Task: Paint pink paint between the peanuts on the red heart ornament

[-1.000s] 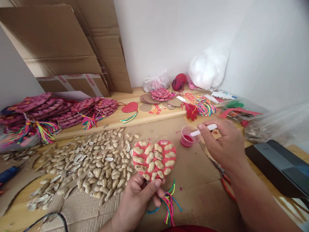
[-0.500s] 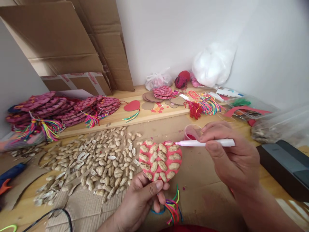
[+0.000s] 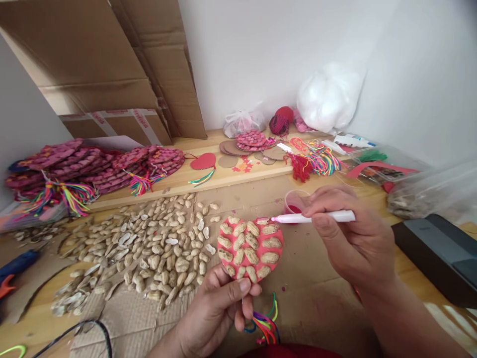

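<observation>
My left hand pinches the bottom of a red heart between thumb and fingers. Rows of peanut shells cover the heart, and the one at its upper right is partly pink. Colourful cords hang below that hand. In my right hand is a white pen, held level, its pink tip at the upper right shell. Behind the pen stands a clear cup with dark pink liquid, partly hidden by the pen and fingers.
Many loose peanut shells lie on cardboard at the left. Decorated pink pieces are stacked behind them. Tassels and a plastic tray sit at the back right. A dark grey box stands at the right edge.
My right hand has moved a little left and up with the pen. The heart has turned slightly to the right in my left hand. More dark pink shows on the upper right shell.
</observation>
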### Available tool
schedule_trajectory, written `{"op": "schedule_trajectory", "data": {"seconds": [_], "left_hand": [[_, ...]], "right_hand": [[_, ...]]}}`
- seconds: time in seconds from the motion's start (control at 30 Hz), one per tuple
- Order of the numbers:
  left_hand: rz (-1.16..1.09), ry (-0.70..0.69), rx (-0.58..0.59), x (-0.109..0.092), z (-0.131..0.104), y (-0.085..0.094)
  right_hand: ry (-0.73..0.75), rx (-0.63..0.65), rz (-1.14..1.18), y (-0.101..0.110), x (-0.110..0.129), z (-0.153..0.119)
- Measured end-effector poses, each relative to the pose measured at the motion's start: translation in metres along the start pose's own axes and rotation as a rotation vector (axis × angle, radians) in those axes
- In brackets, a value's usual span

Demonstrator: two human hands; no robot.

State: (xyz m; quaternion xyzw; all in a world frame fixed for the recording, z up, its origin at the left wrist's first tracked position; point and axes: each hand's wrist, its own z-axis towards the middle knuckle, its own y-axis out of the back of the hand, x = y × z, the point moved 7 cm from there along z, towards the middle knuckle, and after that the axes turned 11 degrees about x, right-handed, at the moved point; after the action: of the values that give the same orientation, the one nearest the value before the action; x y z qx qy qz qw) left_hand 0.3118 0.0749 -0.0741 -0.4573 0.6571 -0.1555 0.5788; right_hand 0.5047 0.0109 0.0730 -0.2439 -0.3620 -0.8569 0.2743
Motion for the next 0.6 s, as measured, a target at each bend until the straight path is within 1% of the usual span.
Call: {"op": "schedule_trajectory", "data": {"seconds": [0.1,0.27,0.43,0.6], "left_hand": [[0.006,0.003,-0.001,0.0005,-0.0001,-0.0002],[0.023,0.011,-0.012,0.0007,-0.0002,0.0005],[0.025,0.011,-0.029,0.0002,0.0006,0.0017],[0.016,0.009,-0.014,0.0003,0.0007,0.0001]], "right_hand": [[0.005,-0.019,0.003,0.0021,0.0008,0.0006],[0.014,0.030,0.017,-0.0002,0.0010,0.0001],[0.011,0.005,-0.013,0.0018,0.0014,-0.0003],[0.014,0.035,0.025,-0.0007,0.0015,0.0003]]}}
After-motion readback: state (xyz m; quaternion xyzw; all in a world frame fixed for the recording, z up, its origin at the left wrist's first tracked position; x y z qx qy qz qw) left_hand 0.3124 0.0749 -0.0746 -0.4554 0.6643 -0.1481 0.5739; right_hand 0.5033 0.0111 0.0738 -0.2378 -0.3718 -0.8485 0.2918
